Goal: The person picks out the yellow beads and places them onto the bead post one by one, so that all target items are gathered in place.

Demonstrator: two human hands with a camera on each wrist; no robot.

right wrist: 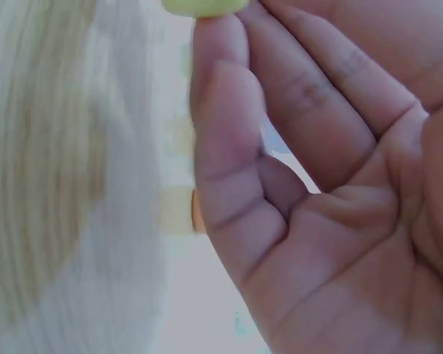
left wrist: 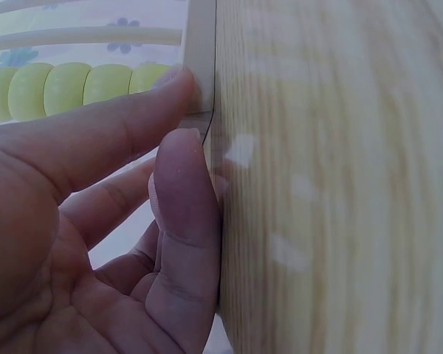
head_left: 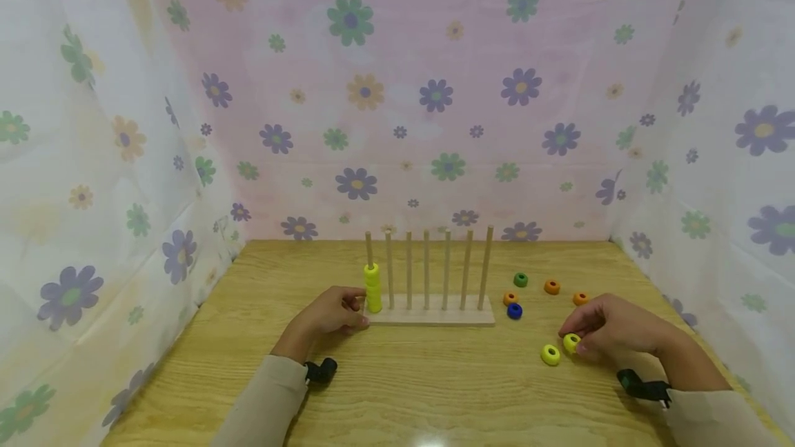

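A wooden peg rack stands on the table with a row of upright pegs. Several yellow rings are stacked on its leftmost peg, also seen as yellow rings in the left wrist view. My left hand grips the left end of the rack's base between thumb and fingers. Over on the right, my right hand pinches a yellow ring just at the table. In the right wrist view only the edge of that ring shows above the fingertips. Another yellow ring lies beside it.
Right of the rack lie a green ring, a blue ring and orange rings, among them one orange ring toward the back and another orange ring near my right hand. Flowered cloth walls the table on three sides.
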